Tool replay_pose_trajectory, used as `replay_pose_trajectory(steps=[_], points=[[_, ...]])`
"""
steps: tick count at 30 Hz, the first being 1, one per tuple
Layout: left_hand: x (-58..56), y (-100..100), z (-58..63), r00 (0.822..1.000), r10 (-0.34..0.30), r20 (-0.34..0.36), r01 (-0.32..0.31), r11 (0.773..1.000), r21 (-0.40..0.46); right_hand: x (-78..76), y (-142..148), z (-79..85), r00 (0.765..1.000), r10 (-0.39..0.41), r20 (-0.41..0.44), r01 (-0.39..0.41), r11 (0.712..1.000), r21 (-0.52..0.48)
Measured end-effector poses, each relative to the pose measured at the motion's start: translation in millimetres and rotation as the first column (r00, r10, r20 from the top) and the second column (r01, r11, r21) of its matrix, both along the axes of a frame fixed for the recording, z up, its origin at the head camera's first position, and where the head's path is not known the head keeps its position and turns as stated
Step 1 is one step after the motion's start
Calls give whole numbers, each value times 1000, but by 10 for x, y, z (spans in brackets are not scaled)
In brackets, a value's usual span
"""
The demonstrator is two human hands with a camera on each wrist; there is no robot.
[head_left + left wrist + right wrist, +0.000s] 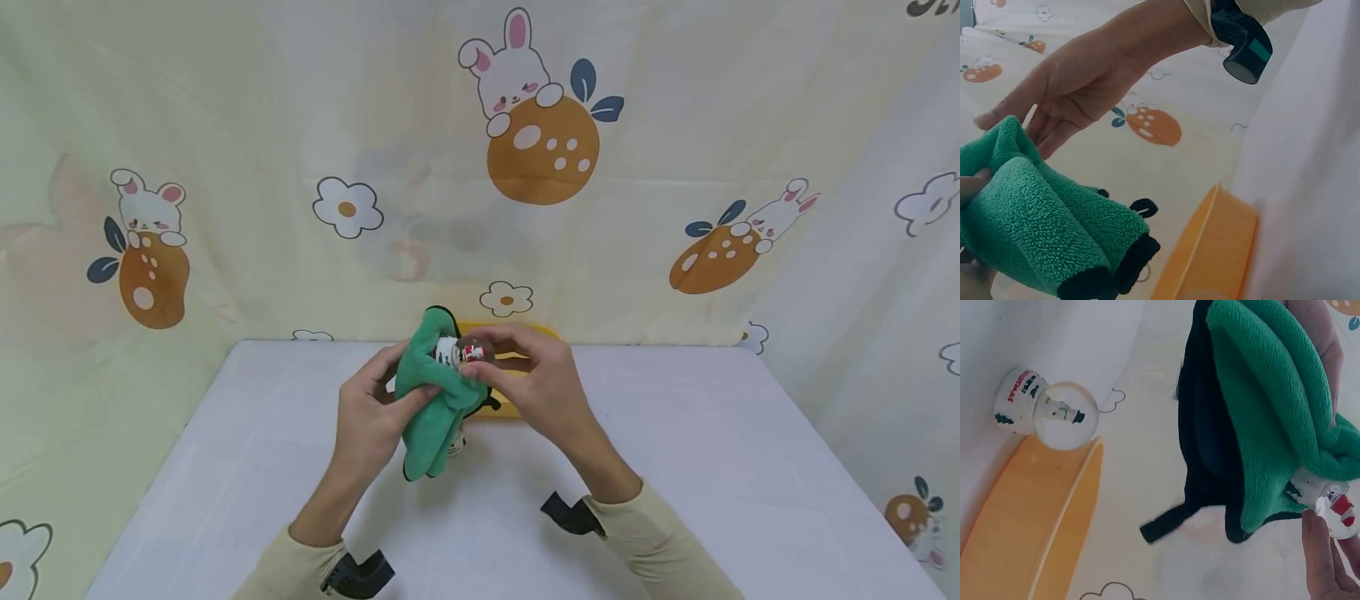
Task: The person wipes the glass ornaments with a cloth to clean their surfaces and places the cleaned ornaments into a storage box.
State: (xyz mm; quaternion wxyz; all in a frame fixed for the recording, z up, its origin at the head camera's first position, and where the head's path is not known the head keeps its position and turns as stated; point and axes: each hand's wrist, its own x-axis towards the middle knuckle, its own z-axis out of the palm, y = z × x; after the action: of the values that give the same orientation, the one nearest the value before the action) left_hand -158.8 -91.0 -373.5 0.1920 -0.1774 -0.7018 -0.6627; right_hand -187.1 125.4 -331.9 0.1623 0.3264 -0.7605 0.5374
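Note:
In the head view my left hand [372,410] grips a folded green towel [435,379] with black edging, thumb on top. Wrapped in it is the white base of a small snow globe [472,352], whose clear dome with a red-and-white figure sticks out. My right hand [543,379] pinches the dome between thumb and fingers; the right wrist view shows its fingertips [1313,540] against the globe. Another snow globe [1066,415], with a snowman inside and a white lettered base, stands on the table, mostly hidden behind the towel in the head view.
Behind the hands a yellow-orange container [510,408] stands at the back of the white table [660,450]. A printed curtain [405,100] with rabbits and flowers hangs behind the table. Dark wrist devices [360,575] are on both sleeves.

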Motion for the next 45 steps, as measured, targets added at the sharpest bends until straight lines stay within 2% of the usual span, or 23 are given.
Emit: replay_pose_trajectory(steps=[5, 12, 18, 23, 28, 34, 42, 45], points=[[-5, 2, -7, 1000, 24, -18, -24, 1000, 6, 0, 16, 3, 998, 57, 15, -57, 998, 24], [-21, -22, 4, 1000, 1, -10, -1, 1000, 15, -13, 69, 0, 991, 132, 18, -133, 988, 78], [-12, -43, 18, 999, -15, 28, 15, 1000, -4, -15, 86, -5, 984, 177, -23, -174, 980, 97], [-25, -82, 31, 995, -70, 68, 71, 997, -5, -19, 108, -10, 976, 201, -79, -190, 973, 130], [-55, -135, 33, 984, -97, 148, 103, 994, -33, -51, 137, -30, 962, 254, -103, -237, 960, 151], [-67, -142, 33, 963, -102, 250, 108, 994, -7, -90, 154, -71, 955, 249, -164, -206, 949, 240], [-62, -117, -22, 954, -90, 287, 92, 996, 8, -106, 147, -91, 936, 244, -253, -170, 944, 282], [-55, -124, -45, 949, -87, 303, 89, 996, 7, -83, 143, -100, 944, 233, -233, -160, 943, 293]])
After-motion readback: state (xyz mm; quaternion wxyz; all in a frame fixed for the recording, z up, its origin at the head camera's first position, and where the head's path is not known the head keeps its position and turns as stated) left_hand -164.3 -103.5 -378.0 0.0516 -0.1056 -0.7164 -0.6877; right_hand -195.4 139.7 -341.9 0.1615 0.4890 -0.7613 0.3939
